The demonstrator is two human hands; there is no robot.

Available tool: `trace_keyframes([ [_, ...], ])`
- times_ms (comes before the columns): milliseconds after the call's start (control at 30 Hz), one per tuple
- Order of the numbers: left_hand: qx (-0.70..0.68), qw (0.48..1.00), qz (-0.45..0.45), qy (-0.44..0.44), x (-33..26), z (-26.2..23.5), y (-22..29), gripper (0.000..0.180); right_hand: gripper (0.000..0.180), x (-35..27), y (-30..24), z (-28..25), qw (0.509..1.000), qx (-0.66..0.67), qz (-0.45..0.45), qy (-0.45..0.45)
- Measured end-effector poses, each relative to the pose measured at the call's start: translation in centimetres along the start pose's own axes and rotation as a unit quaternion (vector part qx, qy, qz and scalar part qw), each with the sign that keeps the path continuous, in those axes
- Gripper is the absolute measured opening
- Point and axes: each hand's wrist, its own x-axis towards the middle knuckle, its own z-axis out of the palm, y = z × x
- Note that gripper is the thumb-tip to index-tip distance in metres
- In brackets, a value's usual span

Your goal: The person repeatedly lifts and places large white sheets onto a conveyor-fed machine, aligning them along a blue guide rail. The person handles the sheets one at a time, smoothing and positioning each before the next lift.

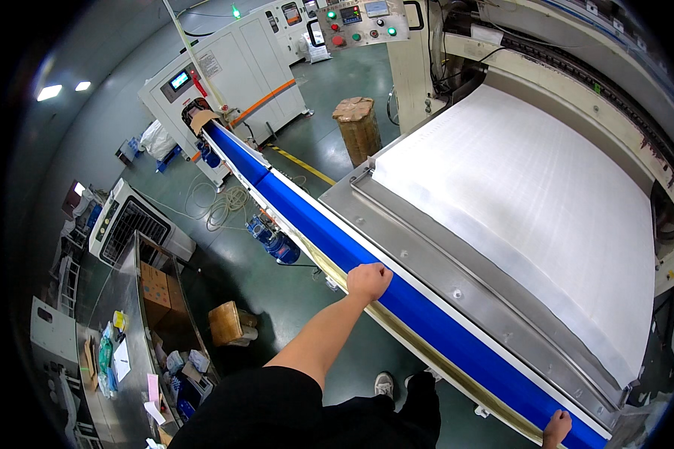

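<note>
My left hand (368,281) is closed in a fist over the blue conveyor belt (457,337), near the middle of its length. No object sticks out of its fingers. At the lower right, my right hand (558,428) is also closed, at the belt's near end, and the picture's edge cuts off its arm. Nothing shows in it. Beyond the belt, a wide sheet of white material (517,202) comes out of a large machine, its near edge lying by a steel plate (404,254). The belt carries nothing that I can see.
The belt runs to a white cabinet machine (232,67) at the far left. A control panel (363,26) hangs above the floor. A wrapped carton (357,123), a blue motor (273,241), a cardboard box (231,325) and a cluttered steel table (120,352) stand around.
</note>
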Motion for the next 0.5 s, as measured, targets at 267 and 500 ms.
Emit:
trace_keyframes([
  [267, 0.003, 1.0, 0.002, 0.005, 0.1, 0.2, 0.1, 0.025, 0.032, -0.3, -0.7, -0.6, 1.0, -0.002, -0.003, 0.007],
  [500, 0.001, 1.0, -0.002, 0.006, -0.1, -0.1, -0.2, 0.026, 0.032, -0.6, -1.6, -0.8, 1.0, 0.001, -0.003, -0.006],
])
